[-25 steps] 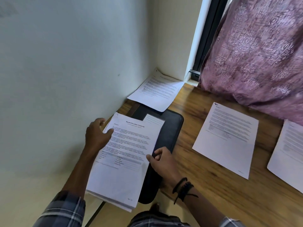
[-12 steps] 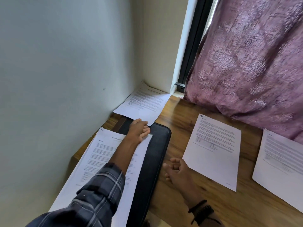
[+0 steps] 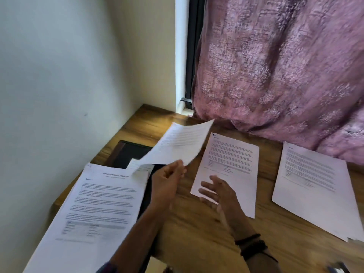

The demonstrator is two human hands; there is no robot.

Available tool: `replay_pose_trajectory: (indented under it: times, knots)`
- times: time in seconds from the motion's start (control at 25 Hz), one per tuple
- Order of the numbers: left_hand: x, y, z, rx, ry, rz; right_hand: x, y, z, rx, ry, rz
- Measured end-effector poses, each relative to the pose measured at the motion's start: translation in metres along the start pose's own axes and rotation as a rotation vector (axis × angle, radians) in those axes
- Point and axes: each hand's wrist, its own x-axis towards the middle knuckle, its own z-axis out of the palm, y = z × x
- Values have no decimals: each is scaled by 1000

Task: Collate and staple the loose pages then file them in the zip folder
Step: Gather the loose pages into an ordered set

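- While the left hand [image 3: 167, 178] pinches the near corner of a loose page [image 3: 177, 146] between thumb and fingers, that sheet lifts off the wooden table [image 3: 197, 233] and slants up and away from the hand, towards the curtain.
- The right hand [image 3: 218, 192] is open with fingers spread, gripping nothing; it hovers just right of the left hand, over the near left corner of a second page [image 3: 230, 164], and whether it touches the paper cannot be told.
- That second page lies flat on the table, reaching away from the right hand's fingertips.
- A third page [image 3: 313, 186] lies flat well to the right of the right hand, apart from the second page.
- To the left of the left hand and forearm, a stack of pages [image 3: 98, 209] lies with a printed sheet on top, its left edge close to the wall [image 3: 59, 75].
- The black zip folder [image 3: 130, 154] lies beyond and beneath the stack, partly covered by it; a strip of it shows just left of the left wrist.
- Dark bands [image 3: 252, 245] circle the right wrist.
- A mauve patterned curtain [image 3: 275, 66] hangs beyond both hands, its lower folds resting on the table.
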Motion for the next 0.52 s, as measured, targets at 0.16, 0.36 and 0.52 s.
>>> replay_pose_trajectory:
  times: [0.16,0.36,0.52]
  knots:
    - [-55,-28,25,137,-281,-129,0,-28,-32,106,1,41]
    - [-75,-49,42,321,-355,-142,-3,-35,-81,72,-82,-93]
    - [-75,-48,49,507,-493,-135,0,-20,-111,-123,42,-171]
